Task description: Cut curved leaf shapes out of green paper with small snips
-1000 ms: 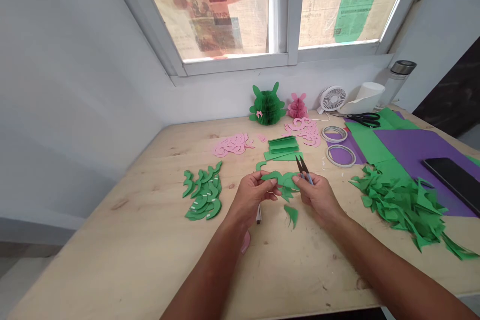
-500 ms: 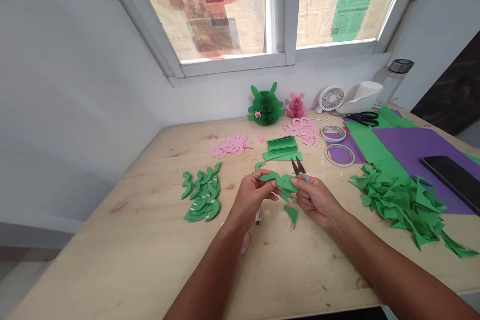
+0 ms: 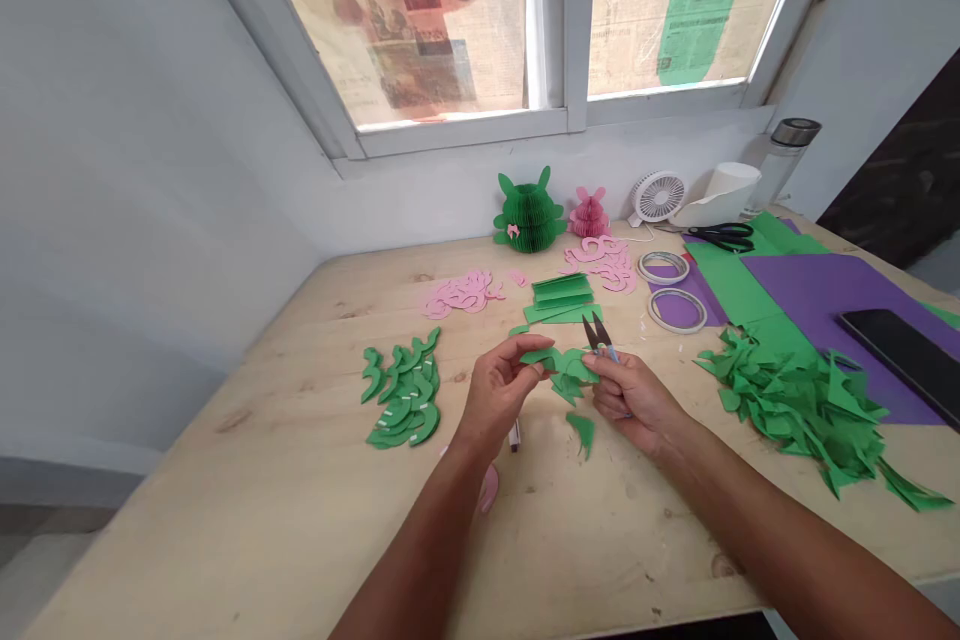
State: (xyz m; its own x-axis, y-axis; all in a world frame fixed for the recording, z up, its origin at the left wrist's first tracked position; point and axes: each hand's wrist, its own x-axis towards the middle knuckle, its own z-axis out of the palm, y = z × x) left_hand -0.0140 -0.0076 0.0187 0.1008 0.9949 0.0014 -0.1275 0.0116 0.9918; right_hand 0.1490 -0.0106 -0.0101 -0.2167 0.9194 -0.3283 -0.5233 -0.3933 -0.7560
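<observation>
My left hand (image 3: 499, 390) pinches a piece of green paper (image 3: 561, 365) above the middle of the wooden table (image 3: 262, 500). My right hand (image 3: 631, 397) grips small thread snips (image 3: 597, 334), blades open and pointing up, and also touches the same green paper at its right side. A cut green scrap (image 3: 582, 431) lies on the table just below the hands. A pen-like object (image 3: 514, 435) lies under my left wrist.
Cut green curved shapes (image 3: 401, 388) lie at left, pink cut-outs (image 3: 459, 293) and folded green paper (image 3: 562, 290) behind. Green scraps (image 3: 802, 402), purple sheet (image 3: 832, 295), phone (image 3: 900, 350), tape rolls (image 3: 677, 310), black scissors (image 3: 724, 236), a fan (image 3: 658, 195) and paper animals (image 3: 529, 212) sit right and back.
Both hands have stayed on the green paper with only slight shifts; the view has drifted a little, and the fingers have adjusted their hold.
</observation>
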